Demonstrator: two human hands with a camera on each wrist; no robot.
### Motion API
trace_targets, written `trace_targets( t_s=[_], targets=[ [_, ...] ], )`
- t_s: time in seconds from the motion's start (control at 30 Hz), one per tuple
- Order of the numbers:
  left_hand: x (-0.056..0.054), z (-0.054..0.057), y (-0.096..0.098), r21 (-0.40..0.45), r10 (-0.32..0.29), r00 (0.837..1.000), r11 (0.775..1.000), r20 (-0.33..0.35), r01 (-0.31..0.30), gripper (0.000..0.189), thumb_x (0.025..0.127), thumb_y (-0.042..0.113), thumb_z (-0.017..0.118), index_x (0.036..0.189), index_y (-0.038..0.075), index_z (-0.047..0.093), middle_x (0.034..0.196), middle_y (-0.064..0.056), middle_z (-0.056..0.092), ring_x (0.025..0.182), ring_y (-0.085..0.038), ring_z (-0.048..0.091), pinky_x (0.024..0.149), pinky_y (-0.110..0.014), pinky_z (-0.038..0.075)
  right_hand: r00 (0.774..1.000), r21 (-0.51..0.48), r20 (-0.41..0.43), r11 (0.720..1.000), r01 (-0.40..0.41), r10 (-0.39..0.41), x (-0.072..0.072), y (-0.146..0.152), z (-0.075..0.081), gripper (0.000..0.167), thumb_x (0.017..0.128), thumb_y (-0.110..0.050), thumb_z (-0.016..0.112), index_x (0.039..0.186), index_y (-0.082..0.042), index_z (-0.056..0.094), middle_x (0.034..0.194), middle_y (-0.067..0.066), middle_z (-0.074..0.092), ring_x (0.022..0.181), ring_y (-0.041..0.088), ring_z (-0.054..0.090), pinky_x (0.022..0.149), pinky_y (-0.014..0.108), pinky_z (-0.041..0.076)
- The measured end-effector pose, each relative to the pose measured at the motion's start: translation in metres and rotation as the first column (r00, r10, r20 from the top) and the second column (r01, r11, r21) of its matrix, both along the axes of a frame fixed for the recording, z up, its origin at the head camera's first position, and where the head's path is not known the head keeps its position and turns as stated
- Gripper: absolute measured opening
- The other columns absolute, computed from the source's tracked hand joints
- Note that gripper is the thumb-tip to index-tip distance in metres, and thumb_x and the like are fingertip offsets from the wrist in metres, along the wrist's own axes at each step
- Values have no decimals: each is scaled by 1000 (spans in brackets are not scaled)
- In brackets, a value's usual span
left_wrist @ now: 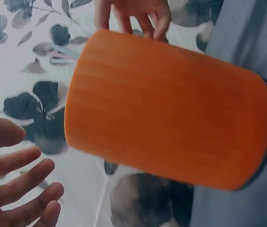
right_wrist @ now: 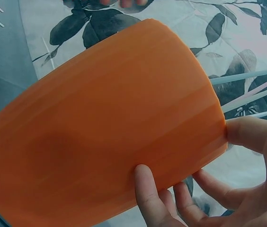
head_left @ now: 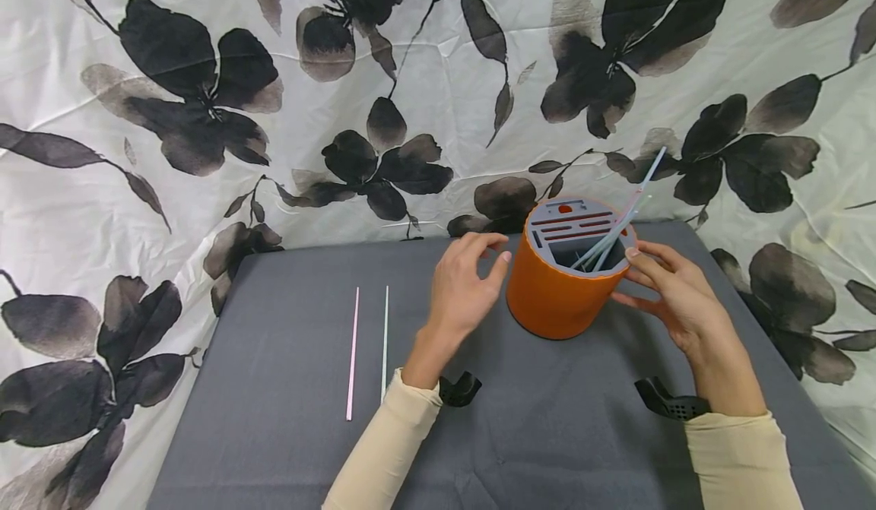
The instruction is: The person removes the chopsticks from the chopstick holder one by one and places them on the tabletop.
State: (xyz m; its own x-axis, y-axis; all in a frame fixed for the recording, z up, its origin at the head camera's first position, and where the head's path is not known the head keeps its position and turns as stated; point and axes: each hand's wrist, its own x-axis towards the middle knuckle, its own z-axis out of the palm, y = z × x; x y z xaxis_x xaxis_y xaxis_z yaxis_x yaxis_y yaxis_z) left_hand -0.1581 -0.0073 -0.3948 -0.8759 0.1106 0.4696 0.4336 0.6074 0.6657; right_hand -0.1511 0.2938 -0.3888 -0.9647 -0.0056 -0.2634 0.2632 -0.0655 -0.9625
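Toward the far right of the counter [head_left: 294, 449], I can see the orange desk organizer [head_left: 557, 297] standing with its grey slotted insert [head_left: 547, 212] facing up. The right hand [head_left: 677, 293] has its grip clamped on the organizer's right side, thumb at the rim and fingers against the outer wall. The left hand [head_left: 461, 282] hovers just left of the organizer, thumb and fingers apart and slightly bent, with nothing between them.

Several straw-like sticks [head_left: 639, 187] stand in the insert's large near compartment [head_left: 564, 250], leaning far and right, over the rim by the right hand. Well to the left, a pink stick [head_left: 353, 354] and a pale green stick [head_left: 385, 343] lie roughly side by side, apart; the pale green one's near end meets the left sleeve [head_left: 390, 434], so I can't tell where it stops.

To my mind, steadying the organizer well calls for pressure on the outer wall, with the thumb clear of the compartment and the leaning sticks. A light hold should do; pressing hard at the rim could tip it. The left hand would best come at thin sticks like these with a fingertip pinch near the middle.
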Motion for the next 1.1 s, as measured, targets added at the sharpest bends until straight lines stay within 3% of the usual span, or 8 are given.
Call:
trace_targets(
  t_s=[0.2, 0.53, 0.77, 0.9, 1.1],
  targets=[
    [-7, 10, 17, 5, -66, 997, 998, -39, 66, 23, 102, 24, 68, 123, 18, 74, 116, 4, 71, 104, -12, 62, 88, -29, 53, 1000, -9, -7, 1000, -7, 7, 0, 1, 0, 57, 102, -33, 69, 148, -19, 40, 124, -10, 51, 99, 4, 64, 72, 31, 65],
    [-11, 18, 39, -68, -136, 989, 989, -51, 132, 25, 102, 23, 68, 126, 19, 73, 119, 6, 71, 102, -14, 59, 80, -24, 48, 1000, -8, -7, 1000, -16, 16, 0, 2, -2, 53, 102, -34, 68, 146, -20, 41, 124, -10, 50, 101, 5, 62, 73, 31, 65],
    [-14, 24, 57, -135, -168, 980, 979, -107, 153, 25, 101, 25, 70, 125, 19, 73, 121, 6, 73, 103, -13, 62, 92, -26, 50, 1000, 10, -9, 1000, -3, 4, 3, 0, -4, 58, 102, -36, 68, 149, -20, 39, 123, -11, 51, 101, 4, 62, 73, 30, 65],
    [-12, 27, 68, -161, -212, 975, 966, -59, 200, 27, 102, 26, 69, 128, 20, 72, 123, 6, 72, 114, -12, 64, 103, -23, 50, 1000, 17, -21, 1000, -1, 2, 6, -1, -4, 57, 102, -36, 67, 149, -19, 39, 123, -11, 51, 102, 4, 62, 72, 29, 65],
    [-7, 29, 82, -321, -199, 980, 927, 23, 196, 29, 103, 36, 66, 129, 25, 71, 127, 11, 70, 118, -11, 62, 101, -24, 50, 999, 20, -36, 1000, 1, 0, 9, -2, -3, 56, 103, -36, 67, 149, -19, 40, 124, -12, 51, 104, 5, 61, 72, 30, 65]
  ],
)
